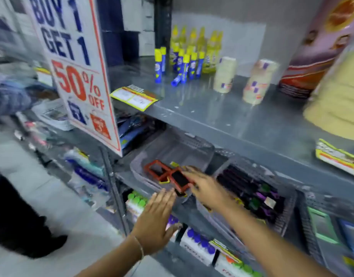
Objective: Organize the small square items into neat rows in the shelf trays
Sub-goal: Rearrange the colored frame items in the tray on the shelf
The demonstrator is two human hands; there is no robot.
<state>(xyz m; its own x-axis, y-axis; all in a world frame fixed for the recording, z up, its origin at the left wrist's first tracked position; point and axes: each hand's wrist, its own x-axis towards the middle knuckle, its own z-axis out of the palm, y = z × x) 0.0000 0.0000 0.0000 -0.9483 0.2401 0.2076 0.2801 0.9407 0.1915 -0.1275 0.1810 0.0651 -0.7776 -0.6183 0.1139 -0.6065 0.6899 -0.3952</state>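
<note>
A grey plastic tray [172, 145] sits on the lower shelf and holds small square items with red and yellow frames. One red-framed square [156, 169] lies flat at the tray's left. My right hand [206, 188] reaches into the tray, its fingers on a second red-framed square [180, 180] at the tray's front. Yellow-framed squares [165, 180] peek out beneath the red ones. My left hand [155, 218] hovers flat and open just in front of the tray's front edge, holding nothing. The view is motion-blurred.
A second grey tray [288, 214] to the right holds dark markers. A "Buy 1 Get 1" sign [78, 72] hangs at left. The upper shelf [232, 120] carries glue sticks, bottles and tape rolls. Boxes of markers fill the shelf below. A person's dark leg stands at far left.
</note>
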